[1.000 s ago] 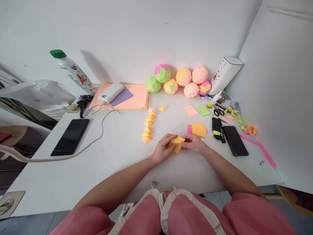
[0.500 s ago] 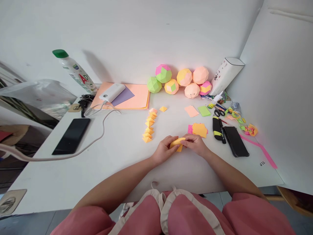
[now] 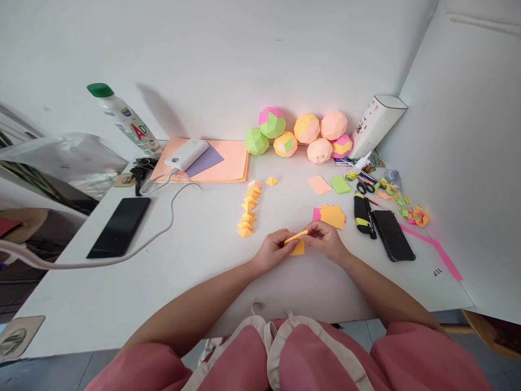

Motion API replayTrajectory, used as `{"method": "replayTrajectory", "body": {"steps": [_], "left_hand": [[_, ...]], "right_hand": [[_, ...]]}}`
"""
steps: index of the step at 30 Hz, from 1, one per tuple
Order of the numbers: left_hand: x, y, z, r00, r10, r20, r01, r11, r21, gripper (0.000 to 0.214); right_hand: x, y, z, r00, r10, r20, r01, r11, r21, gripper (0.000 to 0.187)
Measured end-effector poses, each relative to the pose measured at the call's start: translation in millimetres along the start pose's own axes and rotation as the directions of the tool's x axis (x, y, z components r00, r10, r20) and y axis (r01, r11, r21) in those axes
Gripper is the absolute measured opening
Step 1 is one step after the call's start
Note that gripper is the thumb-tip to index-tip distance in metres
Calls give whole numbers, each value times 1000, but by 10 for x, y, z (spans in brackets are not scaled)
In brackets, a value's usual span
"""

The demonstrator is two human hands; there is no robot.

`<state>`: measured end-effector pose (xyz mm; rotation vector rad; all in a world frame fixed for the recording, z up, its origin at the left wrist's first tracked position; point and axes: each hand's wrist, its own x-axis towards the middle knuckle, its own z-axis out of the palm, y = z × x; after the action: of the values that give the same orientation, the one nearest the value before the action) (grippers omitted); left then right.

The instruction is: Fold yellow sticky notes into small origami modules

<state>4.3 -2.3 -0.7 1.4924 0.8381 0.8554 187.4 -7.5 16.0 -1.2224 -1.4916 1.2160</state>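
Faces a white wall (image 3: 228, 60) across a white desk (image 3: 195, 293). Pinches one folded yellow paper (image 3: 296, 235) near the middle of the front edge, with left hand (image 3: 271, 254) on its left end and right hand (image 3: 325, 241) on its right; cannot tell of any join to the yellow square (image 3: 298, 250) just below. Counts seven faceted paper balls (image 3: 303, 129) along the back edge; can half read only "13" in small handwriting on one. Counts also one lone folded piece (image 3: 272, 181) beside a row of folded pieces (image 3: 248, 207), overlapping too closely to number; one peach pad (image 3: 318, 184), one green pad (image 3: 340, 184), one yellow-and-pink stack (image 3: 332, 216) just beyond the right hand. Sees two black phones (image 3: 120, 227), toward left and right edges; one pair of scissors (image 3: 365, 188); one white power bank (image 3: 188, 155) near the back edge. Reads "AD" in red on one green-capped bottle (image 3: 128, 122) near the back left corner. Cannot read dark marks (image 3: 437, 272) close to the right edge.
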Motion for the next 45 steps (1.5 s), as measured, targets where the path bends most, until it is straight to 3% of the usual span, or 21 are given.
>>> {"method": "replayTrajectory", "body": {"steps": [4,15,34,45], "left_hand": [[-2,-4,-5,1000,1,11,-1,1000,-5,29],[3,2,-2,999,-31,29,32,999,-32,28],[3,13,-11,998,-43,37,44,999,-31,29],[6,20,-12,993,-111,41,115,988,-102,30]], "right_hand": [[17,35,-1,998,57,2,-57,997,56,24],[21,-22,-6,999,-17,48,15,999,33,14],[31,-49,-39,997,54,50,-59,993,107,18],[5,-94,-56,996,-53,71,53,999,2,19]]}}
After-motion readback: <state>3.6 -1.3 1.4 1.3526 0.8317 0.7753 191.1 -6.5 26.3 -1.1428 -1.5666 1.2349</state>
